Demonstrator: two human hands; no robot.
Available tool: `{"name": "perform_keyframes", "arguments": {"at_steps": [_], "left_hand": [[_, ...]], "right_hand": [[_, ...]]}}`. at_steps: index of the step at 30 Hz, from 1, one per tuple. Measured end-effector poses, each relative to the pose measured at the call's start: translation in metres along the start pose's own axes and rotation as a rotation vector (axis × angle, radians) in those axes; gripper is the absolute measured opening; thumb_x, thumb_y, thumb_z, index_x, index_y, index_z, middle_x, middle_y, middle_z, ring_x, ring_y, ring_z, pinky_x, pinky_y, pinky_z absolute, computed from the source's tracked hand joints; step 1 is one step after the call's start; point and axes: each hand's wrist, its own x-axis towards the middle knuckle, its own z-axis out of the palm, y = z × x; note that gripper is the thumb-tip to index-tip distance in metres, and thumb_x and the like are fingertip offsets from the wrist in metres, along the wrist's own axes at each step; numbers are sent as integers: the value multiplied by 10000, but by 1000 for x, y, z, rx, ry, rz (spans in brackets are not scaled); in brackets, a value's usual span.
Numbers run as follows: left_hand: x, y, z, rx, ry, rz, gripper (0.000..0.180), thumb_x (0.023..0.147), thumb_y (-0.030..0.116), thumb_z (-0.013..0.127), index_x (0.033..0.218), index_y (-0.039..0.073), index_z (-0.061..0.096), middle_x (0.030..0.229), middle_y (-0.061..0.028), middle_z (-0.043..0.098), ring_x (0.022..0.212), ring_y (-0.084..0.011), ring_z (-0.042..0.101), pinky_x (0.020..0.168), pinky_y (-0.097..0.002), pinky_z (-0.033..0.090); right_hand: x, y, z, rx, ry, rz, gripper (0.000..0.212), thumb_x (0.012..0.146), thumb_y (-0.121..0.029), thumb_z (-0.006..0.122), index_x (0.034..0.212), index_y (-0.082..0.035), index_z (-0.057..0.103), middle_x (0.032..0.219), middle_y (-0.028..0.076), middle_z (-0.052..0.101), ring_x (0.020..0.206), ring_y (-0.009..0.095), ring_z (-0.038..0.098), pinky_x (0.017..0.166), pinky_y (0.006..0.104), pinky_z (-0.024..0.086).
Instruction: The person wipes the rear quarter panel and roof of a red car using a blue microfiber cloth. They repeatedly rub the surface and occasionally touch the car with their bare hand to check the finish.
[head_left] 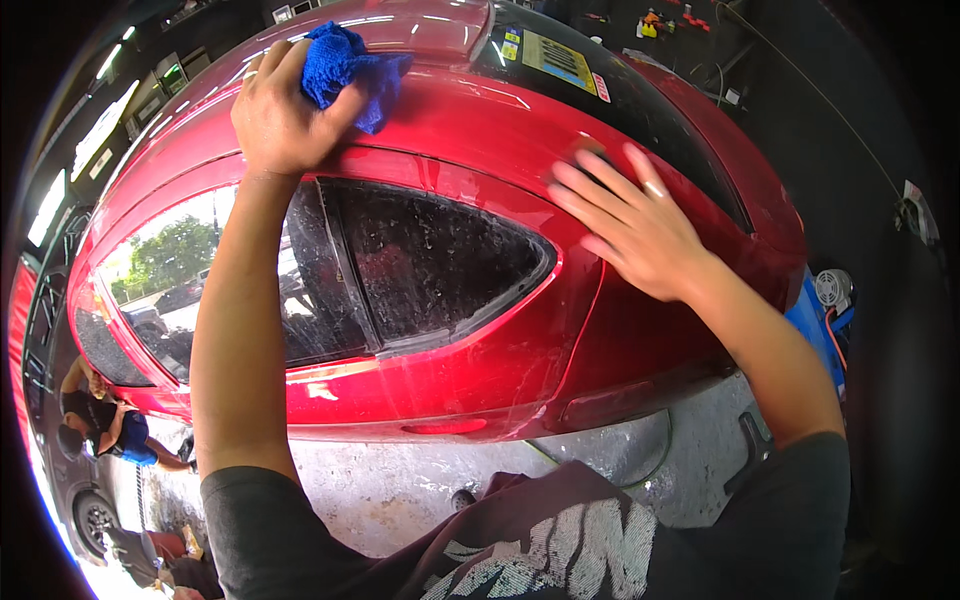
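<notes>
A red car point(480, 385) stands in front of me, its side windows dusted with pale specks. My left hand point(285, 115) is closed around a bunched blue cloth point(340, 70) at the edge of the roof, and part of the cloth hangs loose on the right. My right hand point(635, 220) lies over the red body panel between the rear side window point(440, 260) and the rear windscreen point(620, 95). Its fingers are stretched out and blurred by motion. A small dark smear shows by the fingertips; what it is I cannot make out.
At the far left a person point(100, 415) in a dark top and blue shorts bends beside the car. A green hose point(655, 465) lies on the wet concrete floor point(370, 485). Past the car's rear, on the right, stands a blue object with a grey round device point(832, 288).
</notes>
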Motion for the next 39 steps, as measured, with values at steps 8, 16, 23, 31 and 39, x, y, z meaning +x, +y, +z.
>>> {"name": "perform_keyframes", "arguments": {"at_steps": [8,16,23,31,39], "left_hand": [[8,8,7,28,-35,-1,510,884,539,784,1153,107,760,1084,-114,713,1081,-386,700,898,-487,566],[9,5,6,5,1,-13,531,841,556,787,1141,117,769,1087,-104,728,1046,-394,709,862,-504,578],[7,8,15,-23,24,16,482,856,531,783,1134,138,769,1075,-91,732,1048,-379,715,852,-503,579],[9,4,10,-13,-19,13,499,851,555,795,1116,133,771,1063,-91,723,1049,-376,715,850,-502,582],[10,3,6,-42,27,34,488,846,539,802,1100,124,767,1041,-96,723,1016,-381,712,850,-499,578]], "right_hand": [[12,6,9,-3,99,-53,656,1065,-344,648,1674,-184,464,1765,2,410,1656,244,310,1349,630,174],[-145,-8,44,35,-105,220,745,965,-253,773,1649,-157,492,1745,49,427,1643,291,331,1326,664,186],[-27,-20,34,18,197,212,710,1017,-320,706,1669,-170,470,1764,33,402,1644,277,321,1323,663,186],[-47,-28,39,52,150,240,664,1049,-324,669,1664,-166,474,1772,27,394,1656,267,306,1327,668,167],[-64,-13,27,59,28,167,685,1052,-310,680,1685,-183,451,1772,0,398,1663,249,297,1345,651,153]]}}
